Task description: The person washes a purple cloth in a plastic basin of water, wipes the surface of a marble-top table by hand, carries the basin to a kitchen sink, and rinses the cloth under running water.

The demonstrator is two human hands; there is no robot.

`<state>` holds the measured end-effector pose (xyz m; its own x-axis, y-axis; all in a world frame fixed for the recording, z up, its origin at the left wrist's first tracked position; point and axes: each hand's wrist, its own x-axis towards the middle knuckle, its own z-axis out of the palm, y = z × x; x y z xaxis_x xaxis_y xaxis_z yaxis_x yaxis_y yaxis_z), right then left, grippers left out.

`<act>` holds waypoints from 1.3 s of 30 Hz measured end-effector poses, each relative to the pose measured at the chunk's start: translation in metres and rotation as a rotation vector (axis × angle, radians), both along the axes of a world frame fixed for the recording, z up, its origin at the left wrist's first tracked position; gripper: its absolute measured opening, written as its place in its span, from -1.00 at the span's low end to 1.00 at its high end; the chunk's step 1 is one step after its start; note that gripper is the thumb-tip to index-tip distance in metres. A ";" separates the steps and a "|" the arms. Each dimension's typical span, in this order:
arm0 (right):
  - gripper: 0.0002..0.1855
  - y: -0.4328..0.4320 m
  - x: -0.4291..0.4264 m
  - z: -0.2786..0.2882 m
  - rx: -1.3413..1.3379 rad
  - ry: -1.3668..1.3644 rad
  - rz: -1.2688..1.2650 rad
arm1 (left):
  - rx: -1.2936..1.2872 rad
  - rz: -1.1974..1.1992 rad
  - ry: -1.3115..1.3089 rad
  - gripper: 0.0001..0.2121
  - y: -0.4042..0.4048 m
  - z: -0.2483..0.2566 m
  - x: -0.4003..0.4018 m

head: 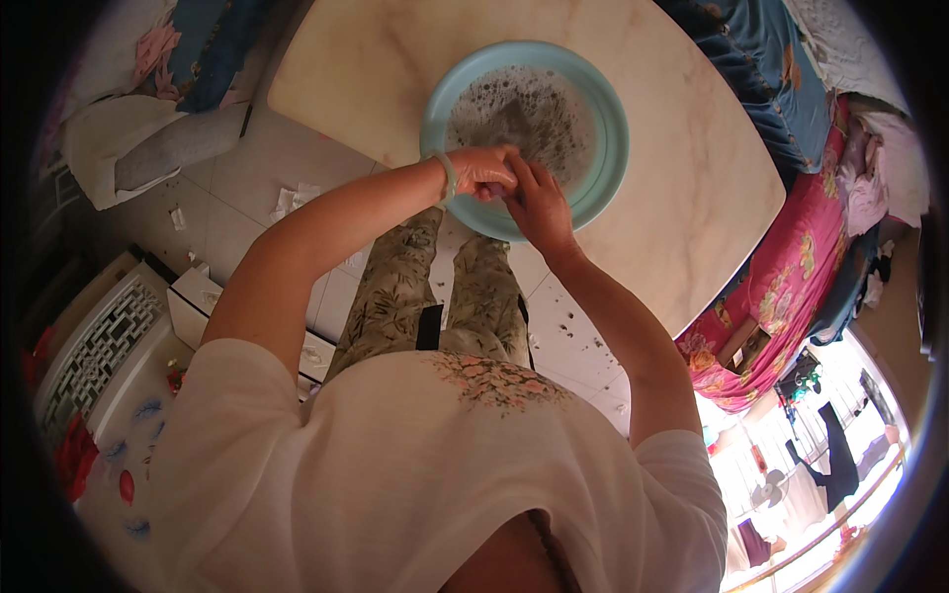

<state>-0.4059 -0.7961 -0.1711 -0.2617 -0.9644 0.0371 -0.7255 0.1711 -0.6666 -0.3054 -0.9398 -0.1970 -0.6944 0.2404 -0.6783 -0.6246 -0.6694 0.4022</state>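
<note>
A round light-blue plastic basin [612, 148] holds dark, soapy water [519, 96] with foam and bubbles on top. Over the basin's near side, my left hand [482, 172], with a pale bangle [449, 178] at its wrist, is curled and wet. My right hand [541, 207] meets it, fingertips touching the left fingers. Something small and pinkish seems to lie between the hands, but the fingers cover most of it. A darker patch shows in the water just beyond the hands; whether it is cloth I cannot tell.
The basin stands on a marble-patterned table [689, 185], overhanging its near edge. Pink floral fabric [786, 289] and blue fabric [778, 81] lie to the right. Scraps of paper [293, 200] and small bits litter the tiled floor [237, 178]. A white lattice-patterned panel [104, 348] stands at lower left.
</note>
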 end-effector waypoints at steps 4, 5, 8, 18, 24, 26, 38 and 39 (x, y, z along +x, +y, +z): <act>-0.59 -0.014 -0.006 -0.009 0.515 -0.602 -0.173 | -1.067 -0.022 0.012 -0.40 0.022 0.008 0.009; -0.64 -0.010 -0.010 -0.019 0.496 -0.933 -0.246 | -1.519 0.045 0.235 -0.38 0.027 0.008 0.015; -0.75 -0.002 -0.025 -0.021 0.460 -1.435 -0.380 | -1.669 -0.014 0.461 -0.43 0.023 0.045 0.023; -0.82 -0.015 -0.010 0.053 0.604 -1.875 -0.213 | -1.889 -0.083 1.116 -0.52 -0.007 0.047 0.025; -0.94 -0.011 -0.005 0.031 0.782 -1.602 -0.272 | -1.765 -0.487 0.934 -0.82 0.002 0.037 0.018; -0.94 -0.014 -0.004 0.018 0.762 -1.476 -0.228 | -1.761 -0.408 0.716 -0.91 0.014 0.027 0.018; -0.77 -0.011 0.008 -0.047 0.301 -0.105 0.108 | -1.362 -0.082 0.132 -0.87 0.048 -0.024 0.023; -0.76 -0.010 0.005 -0.048 0.259 -0.061 0.152 | -1.362 -0.085 0.133 -0.87 0.047 -0.021 0.019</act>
